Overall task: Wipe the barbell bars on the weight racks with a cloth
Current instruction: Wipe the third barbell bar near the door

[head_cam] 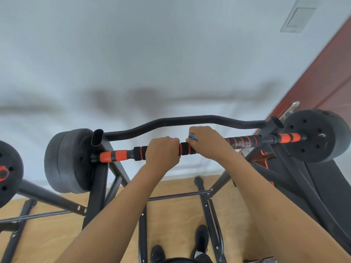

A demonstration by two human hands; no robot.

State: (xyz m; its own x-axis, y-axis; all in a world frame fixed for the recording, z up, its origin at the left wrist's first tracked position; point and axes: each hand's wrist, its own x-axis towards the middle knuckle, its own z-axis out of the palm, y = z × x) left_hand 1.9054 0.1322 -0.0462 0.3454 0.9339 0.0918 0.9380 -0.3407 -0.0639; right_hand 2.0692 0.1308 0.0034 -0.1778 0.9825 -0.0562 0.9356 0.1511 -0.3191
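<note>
A black and orange barbell bar (pixel 241 142) lies across a black weight rack (pixel 98 173), with black plates at its left end (pixel 66 160) and right end (pixel 317 135). My left hand (pixel 162 150) grips the bar near its middle. Just to the right, my right hand (pixel 206 142) is curled round the bar with a grey-blue cloth (pixel 192 138) bunched under its fingers; only a small bit of cloth shows.
A curved black bar (pixel 186 120) runs behind the barbell on the rack. Another plate (pixel 7 173) sits at the far left. A dark red door (pixel 326 78) stands at the right, a white wall behind. Rack legs and my black shoes (pixel 201 238) are on the wood floor.
</note>
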